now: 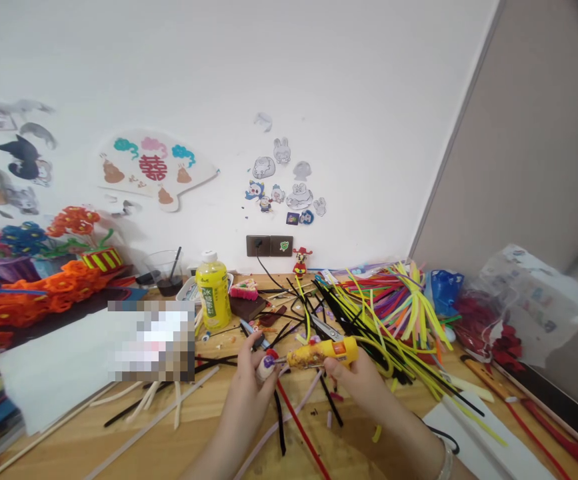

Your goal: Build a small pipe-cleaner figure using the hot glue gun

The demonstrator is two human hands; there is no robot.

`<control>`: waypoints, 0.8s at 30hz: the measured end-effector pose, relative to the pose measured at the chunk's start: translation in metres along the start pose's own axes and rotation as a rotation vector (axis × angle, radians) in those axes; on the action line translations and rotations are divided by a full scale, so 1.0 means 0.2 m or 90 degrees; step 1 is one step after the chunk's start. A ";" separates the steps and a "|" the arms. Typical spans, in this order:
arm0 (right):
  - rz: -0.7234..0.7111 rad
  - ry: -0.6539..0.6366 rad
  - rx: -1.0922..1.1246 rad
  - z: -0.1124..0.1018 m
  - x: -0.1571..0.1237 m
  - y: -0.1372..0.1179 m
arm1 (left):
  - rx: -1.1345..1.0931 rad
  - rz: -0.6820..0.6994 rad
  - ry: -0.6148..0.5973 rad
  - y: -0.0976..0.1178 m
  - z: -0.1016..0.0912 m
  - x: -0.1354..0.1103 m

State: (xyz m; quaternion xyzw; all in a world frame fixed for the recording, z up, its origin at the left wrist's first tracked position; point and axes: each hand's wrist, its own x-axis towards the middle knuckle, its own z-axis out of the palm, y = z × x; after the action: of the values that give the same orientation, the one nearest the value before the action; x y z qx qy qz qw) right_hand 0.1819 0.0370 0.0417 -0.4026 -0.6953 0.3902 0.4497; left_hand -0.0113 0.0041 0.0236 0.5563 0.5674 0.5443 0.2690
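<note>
Across the wooden table (153,453) from the wall, I see the person's left hand (249,373) grasping a small white piece (265,368) with purple and red on its end, pinched in the fingers. The right hand (359,381) is closed around a yellow glue gun (319,353), its nozzle pointed at that piece; whether the two touch, I can't tell. Both are up in front of the person, above scattered fuzzy stems, a red one (301,427) running out below. Scissors (326,330) lie just behind the gun, and a yellow bottle (213,297) stands farther left
</note>
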 end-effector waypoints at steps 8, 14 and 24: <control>0.001 -0.005 -0.032 -0.01 0.01 0.00 | -0.005 -0.006 -0.020 0.01 0.00 -0.01; -0.041 0.098 -0.202 -0.06 0.03 -0.01 | 0.014 -0.004 -0.011 0.03 -0.02 0.00; -0.209 0.097 -0.526 0.03 0.05 0.15 | -0.076 -0.037 -0.091 0.06 0.03 -0.06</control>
State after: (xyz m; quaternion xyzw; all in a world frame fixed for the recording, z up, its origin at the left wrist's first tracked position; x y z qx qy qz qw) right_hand 0.1798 0.0570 0.0159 -0.4605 -0.8123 -0.0272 0.3568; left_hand -0.0001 -0.0070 0.0293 0.5598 0.5295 0.5280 0.3569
